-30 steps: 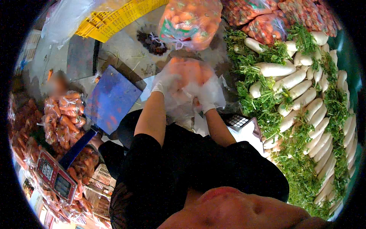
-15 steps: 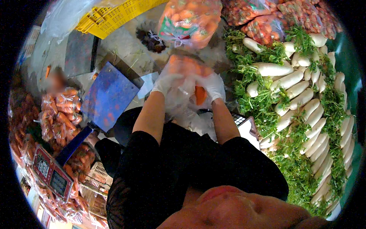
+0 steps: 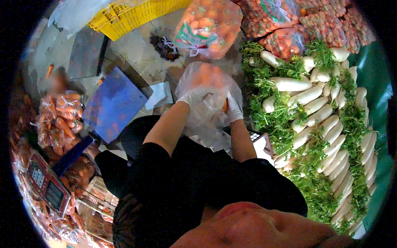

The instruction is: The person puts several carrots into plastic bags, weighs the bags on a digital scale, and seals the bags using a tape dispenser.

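A clear plastic bag [image 3: 205,108] with orange carrots in its far end lies in front of me. My left hand [image 3: 186,99], in a white glove, is at the bag's left side; loose plastic covers most of its fingers. On the opposite side my right hand [image 3: 234,110], also gloved, grips the bag's edge beside an orange carrot [image 3: 225,106]. Crumpled plastic bunches between my wrists. Beyond it stands a larger tied bag of carrots [image 3: 213,27].
White radishes [image 3: 306,95] with leafy tops are stacked on the right. A blue platform scale [image 3: 115,105] with a red display [image 3: 49,184] is at left, near bagged carrots [image 3: 64,120]. A yellow crate [image 3: 140,16] stands far off, and a small white-topped device [image 3: 262,146] is by my right forearm.
Both hands have drawn nearer to me and slightly apart along the bag's sides. The plastic now spreads wider over the carrots, and the view has shifted a little.
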A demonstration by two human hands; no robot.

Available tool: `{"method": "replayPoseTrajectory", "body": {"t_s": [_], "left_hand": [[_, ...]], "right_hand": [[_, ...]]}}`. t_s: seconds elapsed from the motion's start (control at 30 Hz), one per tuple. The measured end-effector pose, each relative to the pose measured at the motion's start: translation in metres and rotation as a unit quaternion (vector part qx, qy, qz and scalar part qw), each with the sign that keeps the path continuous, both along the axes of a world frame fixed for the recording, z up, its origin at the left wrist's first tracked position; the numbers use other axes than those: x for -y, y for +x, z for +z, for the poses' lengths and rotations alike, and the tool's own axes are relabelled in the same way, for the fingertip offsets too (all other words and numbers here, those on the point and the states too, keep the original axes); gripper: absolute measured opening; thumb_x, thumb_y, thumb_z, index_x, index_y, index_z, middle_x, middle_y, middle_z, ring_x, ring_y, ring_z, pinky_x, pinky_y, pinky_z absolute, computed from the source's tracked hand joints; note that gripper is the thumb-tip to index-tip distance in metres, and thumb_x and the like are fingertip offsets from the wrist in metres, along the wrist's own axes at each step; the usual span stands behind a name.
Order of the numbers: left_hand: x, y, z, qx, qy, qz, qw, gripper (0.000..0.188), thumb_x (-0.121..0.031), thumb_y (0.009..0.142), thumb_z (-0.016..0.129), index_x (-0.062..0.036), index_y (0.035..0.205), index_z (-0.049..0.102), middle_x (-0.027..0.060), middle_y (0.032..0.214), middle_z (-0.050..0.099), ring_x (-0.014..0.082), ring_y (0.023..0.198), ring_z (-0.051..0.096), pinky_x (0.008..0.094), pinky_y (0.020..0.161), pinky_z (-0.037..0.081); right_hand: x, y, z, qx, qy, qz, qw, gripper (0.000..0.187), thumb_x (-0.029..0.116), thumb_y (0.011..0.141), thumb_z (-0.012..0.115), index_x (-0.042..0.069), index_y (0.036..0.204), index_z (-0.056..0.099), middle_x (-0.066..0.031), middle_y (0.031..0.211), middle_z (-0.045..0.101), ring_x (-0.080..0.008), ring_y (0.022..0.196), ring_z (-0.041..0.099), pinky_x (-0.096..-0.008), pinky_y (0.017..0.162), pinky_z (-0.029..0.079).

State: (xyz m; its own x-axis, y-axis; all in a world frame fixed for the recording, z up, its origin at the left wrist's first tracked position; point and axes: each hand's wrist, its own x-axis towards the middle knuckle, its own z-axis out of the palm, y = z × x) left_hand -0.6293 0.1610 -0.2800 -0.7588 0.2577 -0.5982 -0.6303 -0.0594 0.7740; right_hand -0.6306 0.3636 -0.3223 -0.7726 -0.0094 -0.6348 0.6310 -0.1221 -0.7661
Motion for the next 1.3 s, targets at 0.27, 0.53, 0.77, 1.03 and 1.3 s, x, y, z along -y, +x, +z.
{"method": "replayPoseTrajectory", "body": {"t_s": [0.27,0.53,0.77,1.03,1.3], "left_hand": [[-0.016,-0.012,0.005,-0.019,0.002,-0.051,0.998,0.073,-0.033,0.081,0.070,-0.0014,0.140,0.040,0.0135,0.119,0.056,0.0252,0.102,0.059,0.0359,0.087,0.050],[-0.025,0.002,0.077,-0.103,-0.067,-0.103,0.987,0.083,-0.043,0.081,0.069,0.0007,0.143,0.034,0.0172,0.120,0.055,0.0287,0.102,0.059,0.0384,0.089,0.049],[-0.030,0.073,0.193,-0.169,-0.209,-0.142,0.953,0.092,-0.051,0.081,0.068,0.0025,0.146,0.030,0.0205,0.121,0.053,0.0318,0.102,0.059,0.0406,0.091,0.048],[-0.009,0.166,0.241,-0.166,-0.473,-0.055,0.863,0.108,-0.065,0.077,0.066,0.0045,0.149,0.025,0.0293,0.124,0.048,0.0388,0.106,0.056,0.0444,0.093,0.047],[0.044,0.242,0.242,-0.336,-0.403,0.236,0.818,0.079,-0.045,0.087,0.063,0.0021,0.144,0.035,0.0315,0.134,0.041,0.0438,0.122,0.046,0.0443,0.103,0.039]], "right_hand": [[0.008,-0.018,0.038,0.016,-0.068,0.044,0.997,0.056,0.046,0.093,0.061,0.007,0.133,0.054,-0.0077,0.123,0.062,-0.0228,0.107,0.061,-0.0354,0.093,0.051],[-0.019,0.004,0.058,0.038,-0.216,0.019,0.975,0.056,0.045,0.094,0.057,0.004,0.132,0.052,-0.0109,0.126,0.060,-0.0278,0.113,0.060,-0.0415,0.098,0.050],[-0.035,0.080,0.126,0.019,-0.290,0.030,0.956,0.059,0.049,0.099,0.047,0.006,0.139,0.047,-0.0106,0.130,0.058,-0.0267,0.117,0.058,-0.0408,0.100,0.049],[0.025,0.128,0.187,-0.043,-0.377,0.135,0.915,0.048,0.041,0.099,0.049,0.006,0.133,0.050,-0.0095,0.126,0.059,-0.0255,0.114,0.059,-0.0390,0.098,0.051],[0.132,0.146,0.210,-0.067,-0.431,0.280,0.855,0.046,0.038,0.099,0.049,0.005,0.132,0.050,-0.0100,0.125,0.059,-0.0255,0.113,0.059,-0.0386,0.097,0.051]]}}
